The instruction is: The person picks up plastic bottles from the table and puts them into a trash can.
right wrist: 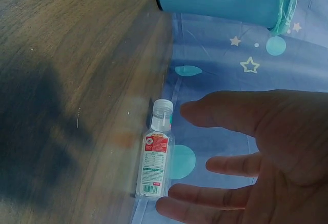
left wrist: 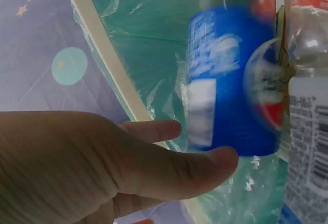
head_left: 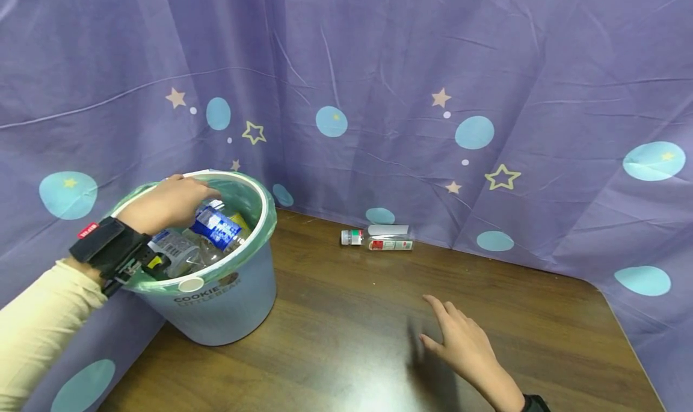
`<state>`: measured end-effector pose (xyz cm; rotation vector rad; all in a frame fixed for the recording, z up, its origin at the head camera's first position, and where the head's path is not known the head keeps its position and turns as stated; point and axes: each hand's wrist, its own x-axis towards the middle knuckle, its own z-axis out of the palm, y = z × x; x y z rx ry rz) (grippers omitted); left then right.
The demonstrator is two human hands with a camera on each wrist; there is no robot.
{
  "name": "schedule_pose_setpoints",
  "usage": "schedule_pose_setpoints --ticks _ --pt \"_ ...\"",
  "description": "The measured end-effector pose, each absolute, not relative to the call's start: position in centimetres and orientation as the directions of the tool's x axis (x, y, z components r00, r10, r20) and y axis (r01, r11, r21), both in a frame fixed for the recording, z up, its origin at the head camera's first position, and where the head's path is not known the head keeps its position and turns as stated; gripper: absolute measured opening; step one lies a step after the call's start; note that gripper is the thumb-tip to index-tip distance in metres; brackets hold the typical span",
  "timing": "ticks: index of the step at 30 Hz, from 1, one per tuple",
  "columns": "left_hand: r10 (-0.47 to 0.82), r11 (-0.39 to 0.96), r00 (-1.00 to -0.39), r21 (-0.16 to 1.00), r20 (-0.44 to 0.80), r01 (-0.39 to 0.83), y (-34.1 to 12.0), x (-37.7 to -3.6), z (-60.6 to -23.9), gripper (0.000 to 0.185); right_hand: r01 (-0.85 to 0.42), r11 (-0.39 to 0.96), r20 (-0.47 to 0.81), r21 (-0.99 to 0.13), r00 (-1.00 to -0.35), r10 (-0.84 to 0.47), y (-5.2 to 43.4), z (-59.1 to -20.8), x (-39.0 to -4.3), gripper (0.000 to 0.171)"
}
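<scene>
A blue bottle (head_left: 218,228) lay inside the bin (head_left: 227,307), on top of other plastic bottles (head_left: 173,249), and it looked blurry in the left wrist view. The left hand (head_left: 165,204) was over the bin's rim, just beside the blue bottle. Its fingers were straight and loose, and they held nothing. The thumb came very close to the blue bottle, but the pictures did not show if it touched. The bin was light blue with a green bag (head_left: 246,192) inside it, and it stood on the brown wooden table (head_left: 346,322) in the corner by the purple cloth (head_left: 379,69) with stars and dots. One small clear bottle (head_left: 379,239) with a red and green label lay on its side far back on the table, right by the cloth. The right hand (head_left: 465,343) was out over the table with its fingers spread apart, holding nothing, well apart from that small bottle.
</scene>
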<state>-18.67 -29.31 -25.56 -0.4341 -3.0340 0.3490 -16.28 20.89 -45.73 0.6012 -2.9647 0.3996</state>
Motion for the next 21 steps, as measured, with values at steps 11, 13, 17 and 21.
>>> schedule_pose_setpoints --ticks 11,13,17,21 --pt "0.277 0.949 -0.941 -0.207 0.193 0.237 -27.6 -17.6 -24.9 0.05 -0.392 0.888 0.143 -0.239 -0.919 -0.367 21.1 -45.8 -16.6 0.074" --pt "0.294 0.945 -0.918 -0.225 0.264 0.238 -27.1 -17.3 -24.7 0.045 -0.392 0.888 0.141 -0.239 -0.919 -0.368 21.1 -45.7 -16.7 0.074" --pt "0.343 0.933 -0.841 -0.252 0.417 0.256 -26.1 -16.6 -24.3 0.039 -0.398 0.886 0.149 -0.237 -0.916 -0.372 21.1 -45.6 -16.9 0.073" --pt "0.388 0.919 -0.778 -0.273 0.494 0.285 -25.7 -16.7 -23.7 0.038 -0.392 0.888 0.15 -0.241 -0.919 -0.365 21.3 -45.2 -17.0 0.073"
